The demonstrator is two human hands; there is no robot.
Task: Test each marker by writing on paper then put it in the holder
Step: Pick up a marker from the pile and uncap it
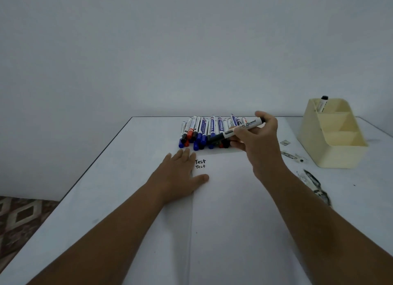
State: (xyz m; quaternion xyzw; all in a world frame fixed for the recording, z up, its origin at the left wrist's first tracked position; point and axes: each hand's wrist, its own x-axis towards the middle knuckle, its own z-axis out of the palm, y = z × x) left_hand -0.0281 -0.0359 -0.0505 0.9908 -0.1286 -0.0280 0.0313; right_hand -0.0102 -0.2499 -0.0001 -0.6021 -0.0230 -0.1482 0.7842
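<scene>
My right hand [255, 140] has its grip clamped on a black whiteboard marker [240, 129], mid-barrel, above the marker pile [208, 131]. It looks light, stiff and slick, so holding near the cap should steady it. My left hand [180, 174] lies flat on the paper [229, 199]; the holder [333, 140] stands on the worktop to the right.

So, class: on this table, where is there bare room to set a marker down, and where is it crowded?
Free: the paper below the two "Test" lines, between the forearms; the table left of the left hand. Crowded: the marker pile at the far edge, under the right hand; stained tabletop beside the holder.
</scene>
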